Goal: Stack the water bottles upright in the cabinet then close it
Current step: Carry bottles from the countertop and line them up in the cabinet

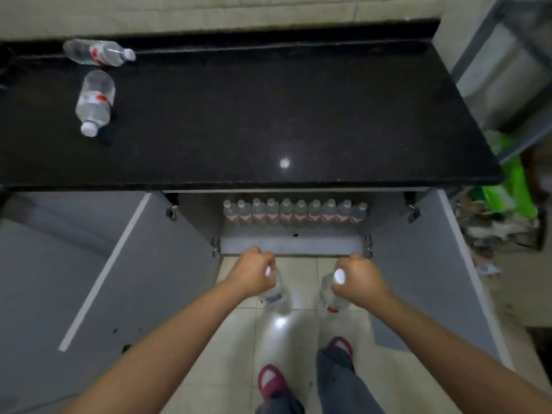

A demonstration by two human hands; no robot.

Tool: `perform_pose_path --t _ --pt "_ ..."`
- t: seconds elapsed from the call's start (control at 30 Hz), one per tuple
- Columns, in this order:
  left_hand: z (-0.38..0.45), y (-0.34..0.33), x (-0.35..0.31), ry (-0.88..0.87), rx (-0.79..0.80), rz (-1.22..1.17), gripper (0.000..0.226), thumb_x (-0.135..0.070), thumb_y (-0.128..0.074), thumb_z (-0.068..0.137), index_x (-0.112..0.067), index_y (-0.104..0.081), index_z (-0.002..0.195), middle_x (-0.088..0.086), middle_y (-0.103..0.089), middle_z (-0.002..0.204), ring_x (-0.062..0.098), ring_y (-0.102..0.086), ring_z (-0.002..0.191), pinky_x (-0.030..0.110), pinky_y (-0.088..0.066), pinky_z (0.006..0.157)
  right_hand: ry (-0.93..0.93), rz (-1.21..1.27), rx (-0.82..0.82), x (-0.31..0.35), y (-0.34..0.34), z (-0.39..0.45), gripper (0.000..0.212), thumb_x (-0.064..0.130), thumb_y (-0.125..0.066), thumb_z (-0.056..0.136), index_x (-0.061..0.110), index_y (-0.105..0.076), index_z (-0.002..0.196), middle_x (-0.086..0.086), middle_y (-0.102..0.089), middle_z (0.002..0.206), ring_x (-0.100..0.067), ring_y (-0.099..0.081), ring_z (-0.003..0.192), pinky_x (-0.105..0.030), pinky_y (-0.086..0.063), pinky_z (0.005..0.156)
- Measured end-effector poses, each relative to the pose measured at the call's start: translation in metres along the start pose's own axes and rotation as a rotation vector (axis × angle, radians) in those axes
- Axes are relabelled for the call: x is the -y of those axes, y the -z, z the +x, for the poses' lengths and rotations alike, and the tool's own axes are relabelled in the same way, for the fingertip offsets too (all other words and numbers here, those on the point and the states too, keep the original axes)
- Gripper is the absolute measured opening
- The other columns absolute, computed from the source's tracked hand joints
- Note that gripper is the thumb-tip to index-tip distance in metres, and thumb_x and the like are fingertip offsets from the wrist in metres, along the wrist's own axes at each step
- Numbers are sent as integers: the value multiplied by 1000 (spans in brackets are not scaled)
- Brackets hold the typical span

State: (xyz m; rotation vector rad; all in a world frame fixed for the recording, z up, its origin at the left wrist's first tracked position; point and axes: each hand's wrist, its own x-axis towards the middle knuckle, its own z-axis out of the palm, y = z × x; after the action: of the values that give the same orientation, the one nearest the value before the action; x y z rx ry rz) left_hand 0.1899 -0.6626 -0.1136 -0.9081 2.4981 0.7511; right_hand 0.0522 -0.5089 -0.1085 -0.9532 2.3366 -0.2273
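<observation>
My left hand grips a clear water bottle by its neck, hanging upright above the floor tiles. In my right hand hangs a second bottle, held the same way with its white cap showing. Both hands hover just in front of the open cabinet's shelf edge. Inside the cabinet, a row of several bottles stands upright at the back. Two more bottles lie on their sides on the black countertop: one at the far left back, one nearer.
Both grey cabinet doors stand wide open, the left door and the right door flanking my arms. My feet in red slippers stand on pale tiles. Green bags and clutter lie on the floor at right.
</observation>
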Motion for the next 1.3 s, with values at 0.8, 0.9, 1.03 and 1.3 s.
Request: perform_pose_path --t 0.8,0.9,1.03,1.3 --pt "414 -239 3 -394 -86 546 27 2 -48 84 -2 -61 107 12 -50 127 31 -40 122 31 -34 100 -255 106 -338 -237 -166 365 27 15 -66 81 0 -66 104 -22 -67 114 -34 -61 109 -32 -49 86" --pt "437 -263 0 -421 -168 431 28 4 -48 85 0 -60 110 13 -50 129 29 -39 125 30 -33 100 -246 52 -367 -252 -181 385 31 17 -64 84 1 -63 111 -22 -65 119 -34 -60 113 -32 -49 90" --pt "445 -279 -16 -487 -115 247 33 3 -47 87 1 -56 118 15 -51 129 26 -39 126 25 -28 91 -285 -7 -364 -264 -181 393 37 21 -60 88 2 -57 119 -23 -59 125 -35 -57 115 -35 -48 94" --pt "453 -296 -15 -449 -313 108 63 -4 -44 95 -6 -13 149 17 -20 155 31 -33 137 31 -28 114 -226 -122 -317 -271 -171 415 47 18 -53 92 4 -39 134 -23 -43 136 -38 -48 122 -38 -43 101"
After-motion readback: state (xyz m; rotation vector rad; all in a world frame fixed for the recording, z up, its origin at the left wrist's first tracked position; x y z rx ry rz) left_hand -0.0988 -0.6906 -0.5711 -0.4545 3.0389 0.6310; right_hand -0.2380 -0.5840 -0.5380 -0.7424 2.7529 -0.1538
